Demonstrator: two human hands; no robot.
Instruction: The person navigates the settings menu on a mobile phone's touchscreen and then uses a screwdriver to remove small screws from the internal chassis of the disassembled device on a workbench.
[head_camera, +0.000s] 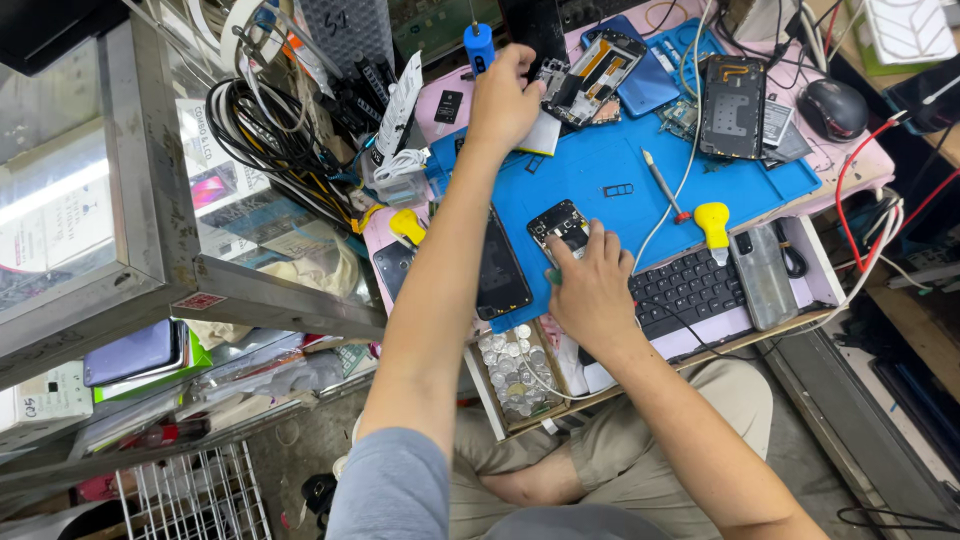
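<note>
I see a cluttered workbench (860, 165) with a pink top, a blue work mat (600, 170) spread over its middle. On the mat lie a small opened phone (560, 225), a dark phone (500, 265) at its left edge, a screwdriver (663, 185), a phone back (733, 105) and a stripped frame (590, 75). A black keyboard (690, 290) sits at the near edge, a mouse (832, 108) far right

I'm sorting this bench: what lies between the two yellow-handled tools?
In the head view, between the yellow tools: a dark phone, an opened phone and the right hand.
</note>
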